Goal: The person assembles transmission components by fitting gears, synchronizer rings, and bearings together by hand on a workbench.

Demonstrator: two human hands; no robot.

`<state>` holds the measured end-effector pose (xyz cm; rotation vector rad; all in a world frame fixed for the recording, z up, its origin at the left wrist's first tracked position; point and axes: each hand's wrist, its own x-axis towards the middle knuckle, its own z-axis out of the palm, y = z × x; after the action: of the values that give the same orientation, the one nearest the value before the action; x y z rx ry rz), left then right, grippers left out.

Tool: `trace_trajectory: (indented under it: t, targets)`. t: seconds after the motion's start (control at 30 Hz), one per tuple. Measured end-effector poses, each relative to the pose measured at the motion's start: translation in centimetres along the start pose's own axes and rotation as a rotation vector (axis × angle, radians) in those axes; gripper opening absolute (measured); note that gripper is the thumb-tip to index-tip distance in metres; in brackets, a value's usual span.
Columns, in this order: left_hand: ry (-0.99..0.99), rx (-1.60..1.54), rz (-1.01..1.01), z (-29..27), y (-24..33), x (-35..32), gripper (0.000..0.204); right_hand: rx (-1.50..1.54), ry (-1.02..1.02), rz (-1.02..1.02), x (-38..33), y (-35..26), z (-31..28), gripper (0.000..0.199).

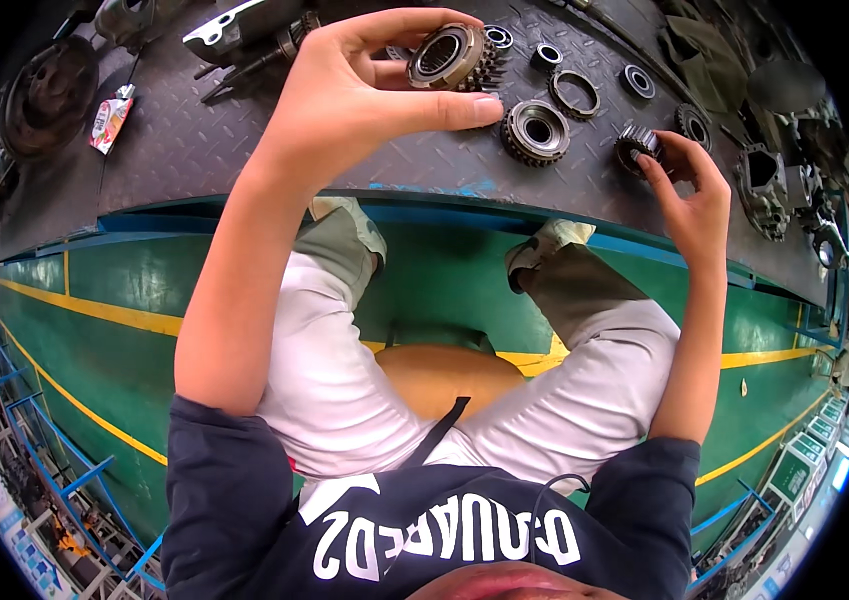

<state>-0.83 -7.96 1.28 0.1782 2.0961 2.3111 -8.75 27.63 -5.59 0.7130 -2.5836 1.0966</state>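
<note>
Above the metal bench (194, 150), left side: the left hand (349, 95) is curled around a thick toothed gear (462, 65), index finger over the top and thumb along the lower side; the remaining fingers are mostly hidden.
Bench, right side: the right hand (689, 185) has thumb and fingers narrowed at a small dark gear (634, 148); the far side of the grip is out of sight, and whether the gear is lifted or resting cannot be told.
Between the hands: a toothed wheel (534, 152) lies flat, with a thin ring (594, 103) just beside it.
Farther back: a small bearing (547, 58) and a larger bearing (647, 88) lie apart; another bearing (497, 37) sits just beyond the held gear and is partly covered by it.
Beyond the right fingers: another gear (692, 128), its near part covered by the hand.
Left of the left hand: a shaft (289, 45), partly obscured by the hand; farther left, a red-and-white packet (112, 120).
Bench ends: a large dark disc (49, 95) at left and a metal housing (764, 190) at right; smaller parts near the rim are bent, dim and hard to separate.
</note>
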Motion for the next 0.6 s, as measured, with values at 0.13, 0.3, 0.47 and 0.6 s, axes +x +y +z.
trace_trajectory:
  t: [0.13, 0.3, 0.47, 0.6]
  targets:
    - [-0.165, -0.385, 0.018, -0.7, -1.3, -0.2, 0.058, -0.010, 0.011, -0.009, 0.0, -0.1, -0.2, 0.029]
    - [-0.179, -0.876, 0.040, -1.0, -2.4, -0.3, 0.058, 0.016, 0.023, -0.005, 0.4, -0.1, 0.0, 0.027]
    - [0.060, -1.142, -0.258, 1.9, 0.1, -0.3, 0.057, 0.280, 0.043, 0.237, -0.2, 1.3, -0.5, 0.034]
    - [-0.233, -0.902, -0.194, -0.5, -2.0, 0.0, 0.072, 0.973, -0.053, 0.380, 0.7, -0.4, 1.2, 0.035]
